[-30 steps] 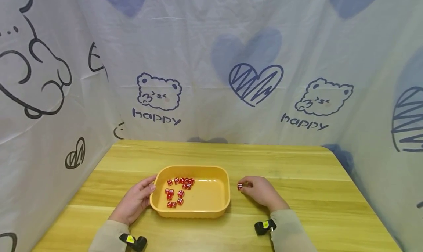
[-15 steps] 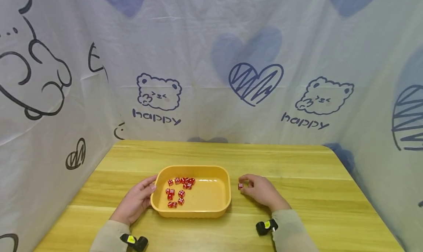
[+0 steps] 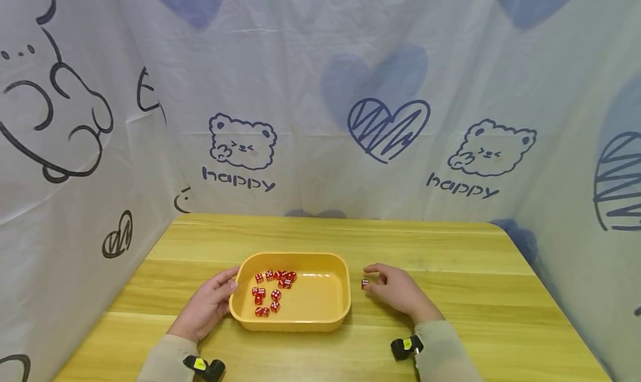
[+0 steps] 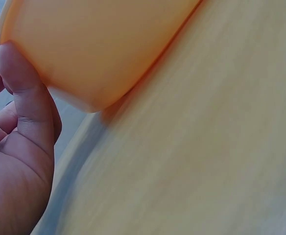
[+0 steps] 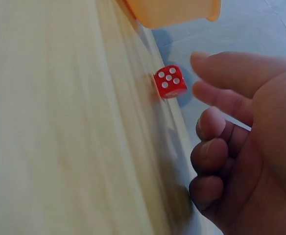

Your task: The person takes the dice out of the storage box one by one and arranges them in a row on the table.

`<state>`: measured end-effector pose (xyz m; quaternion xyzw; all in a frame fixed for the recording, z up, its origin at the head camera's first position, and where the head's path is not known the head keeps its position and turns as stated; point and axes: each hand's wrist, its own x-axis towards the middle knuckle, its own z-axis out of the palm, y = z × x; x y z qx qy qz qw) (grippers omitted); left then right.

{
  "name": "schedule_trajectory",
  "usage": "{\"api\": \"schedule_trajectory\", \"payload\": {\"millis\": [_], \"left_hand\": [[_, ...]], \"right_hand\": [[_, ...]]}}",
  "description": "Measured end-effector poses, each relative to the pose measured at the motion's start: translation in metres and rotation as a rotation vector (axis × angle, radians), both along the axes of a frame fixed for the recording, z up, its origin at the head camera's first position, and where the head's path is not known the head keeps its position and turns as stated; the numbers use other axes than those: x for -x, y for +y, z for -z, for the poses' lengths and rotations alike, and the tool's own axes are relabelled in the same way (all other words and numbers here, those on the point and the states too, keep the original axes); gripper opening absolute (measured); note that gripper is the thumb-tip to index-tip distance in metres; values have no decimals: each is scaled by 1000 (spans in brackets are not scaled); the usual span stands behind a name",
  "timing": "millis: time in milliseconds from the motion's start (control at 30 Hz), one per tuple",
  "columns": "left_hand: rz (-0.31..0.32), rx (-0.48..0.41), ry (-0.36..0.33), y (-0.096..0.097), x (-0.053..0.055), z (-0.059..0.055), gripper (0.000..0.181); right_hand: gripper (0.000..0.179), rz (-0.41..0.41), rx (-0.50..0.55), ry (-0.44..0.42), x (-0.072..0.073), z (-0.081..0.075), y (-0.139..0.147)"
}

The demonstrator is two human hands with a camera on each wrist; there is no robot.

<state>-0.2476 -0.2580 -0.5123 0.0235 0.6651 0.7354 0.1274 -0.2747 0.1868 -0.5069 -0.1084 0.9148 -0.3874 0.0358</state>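
A shallow yellow plastic tub (image 3: 320, 304) stands on the wooden table, with several red dice (image 3: 276, 295) with white pips lying mostly in its left half. At its left end my left hand (image 3: 202, 307) holds the wall, the thumb at the rim and the other fingers partly hidden behind. One single red die (image 5: 170, 82) sits on the table to the right of the tub. Close beside that die is my right hand (image 3: 398, 293), thumb and index finger spread, with a gap between fingertips and die in the right wrist view. Its other fingers are loosely curled.
The light wooden table (image 3: 450, 270) reaches to a white printed curtain (image 3: 310, 176) at the back, with curtain on both sides too. Each wrist wears a small black camera, such as the right wrist camera (image 3: 407, 347).
My right index finger has lifted away from the single die, widening the gap to the thumb. The die stays in place. My left hand and the tub look unmoved.
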Motion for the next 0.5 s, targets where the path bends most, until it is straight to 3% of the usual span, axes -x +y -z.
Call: {"api": "schedule_trajectory", "payload": {"millis": [500], "left_hand": [[-1,5,-8,2,0,-1,63]], "right_hand": [[39,-59,58,34,-7,-22,-10]]}}
